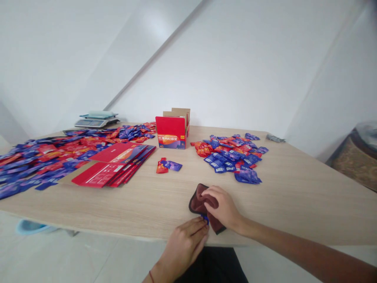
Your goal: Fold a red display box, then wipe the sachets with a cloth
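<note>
Under right-hand fingers (214,191), brown cloth (197,203)

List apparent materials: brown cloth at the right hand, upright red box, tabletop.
Brown cloth: soft, matte textile, judging by its loose folds and dark edging; fibre unclear.
Upright red box: likely printed paperboard, smooth outside; bare brown shows inside its flaps.
Tabletop: wood-look, low sheen, pale grain; solid wood or laminate, can't tell.

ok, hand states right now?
Left hand: touching a small, mostly hidden blue item; grip can't be told.
Right hand: closed on a brown cloth with black edging.
</note>
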Motion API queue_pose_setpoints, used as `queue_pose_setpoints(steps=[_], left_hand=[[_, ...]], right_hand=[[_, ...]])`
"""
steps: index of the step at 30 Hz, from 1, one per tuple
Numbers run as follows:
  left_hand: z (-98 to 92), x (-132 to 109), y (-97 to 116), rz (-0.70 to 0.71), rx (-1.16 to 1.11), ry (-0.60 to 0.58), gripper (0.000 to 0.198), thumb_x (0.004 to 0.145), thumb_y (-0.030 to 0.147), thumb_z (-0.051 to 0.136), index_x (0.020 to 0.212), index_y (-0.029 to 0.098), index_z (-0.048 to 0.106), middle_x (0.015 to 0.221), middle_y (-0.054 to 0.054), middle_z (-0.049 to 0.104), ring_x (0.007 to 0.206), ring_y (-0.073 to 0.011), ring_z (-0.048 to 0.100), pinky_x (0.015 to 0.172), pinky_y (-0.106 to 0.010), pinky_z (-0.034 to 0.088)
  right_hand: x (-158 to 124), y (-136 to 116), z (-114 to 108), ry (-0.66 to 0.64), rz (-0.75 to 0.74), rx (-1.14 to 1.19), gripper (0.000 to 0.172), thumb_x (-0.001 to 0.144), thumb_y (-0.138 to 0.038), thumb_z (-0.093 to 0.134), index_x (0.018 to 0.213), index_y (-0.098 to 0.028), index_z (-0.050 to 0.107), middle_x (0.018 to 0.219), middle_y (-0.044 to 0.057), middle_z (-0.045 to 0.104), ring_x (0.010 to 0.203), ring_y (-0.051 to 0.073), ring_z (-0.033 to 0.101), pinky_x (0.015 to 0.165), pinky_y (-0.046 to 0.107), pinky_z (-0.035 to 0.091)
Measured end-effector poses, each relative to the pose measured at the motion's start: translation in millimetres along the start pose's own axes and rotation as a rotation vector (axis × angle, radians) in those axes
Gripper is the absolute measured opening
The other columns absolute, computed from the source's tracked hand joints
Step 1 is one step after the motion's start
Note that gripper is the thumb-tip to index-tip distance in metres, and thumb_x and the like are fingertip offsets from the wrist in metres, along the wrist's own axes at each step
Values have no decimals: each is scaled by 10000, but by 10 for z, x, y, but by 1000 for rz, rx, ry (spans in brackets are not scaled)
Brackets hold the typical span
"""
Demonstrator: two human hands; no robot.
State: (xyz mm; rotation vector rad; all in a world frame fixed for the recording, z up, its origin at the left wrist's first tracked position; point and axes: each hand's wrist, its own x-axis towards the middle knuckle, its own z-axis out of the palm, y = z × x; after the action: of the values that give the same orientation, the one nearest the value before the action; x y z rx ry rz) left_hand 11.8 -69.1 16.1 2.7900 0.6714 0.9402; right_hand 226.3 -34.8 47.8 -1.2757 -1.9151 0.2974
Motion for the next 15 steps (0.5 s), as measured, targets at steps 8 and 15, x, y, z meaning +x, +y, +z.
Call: queue_pose_setpoints(steps=[8, 15], left_hand=[[68, -45, -42, -8, 6, -10, 270, 1035, 198, 543, 1256, 211, 697, 1288, -47, 734, 1181, -203, 707, 1098, -343, 561], [33, -25, -25, 6, 19, -3, 281, 1033, 192, 548, 1273, 197, 695, 1316, -61, 725, 1227, -221, 689, 1112, -366, 552]], right_hand=[[-45, 77, 55, -147, -115, -170, 356, 787, -28, 637, 1028, -273, 728, 1054, 27, 710, 1023, 228, 625, 907, 360, 517], [56, 190, 71, -157, -164, -249, 354, 811, -42, 650, 1078, -265, 715, 1087, 34, 699, 1046, 239, 602, 937, 382, 501]])
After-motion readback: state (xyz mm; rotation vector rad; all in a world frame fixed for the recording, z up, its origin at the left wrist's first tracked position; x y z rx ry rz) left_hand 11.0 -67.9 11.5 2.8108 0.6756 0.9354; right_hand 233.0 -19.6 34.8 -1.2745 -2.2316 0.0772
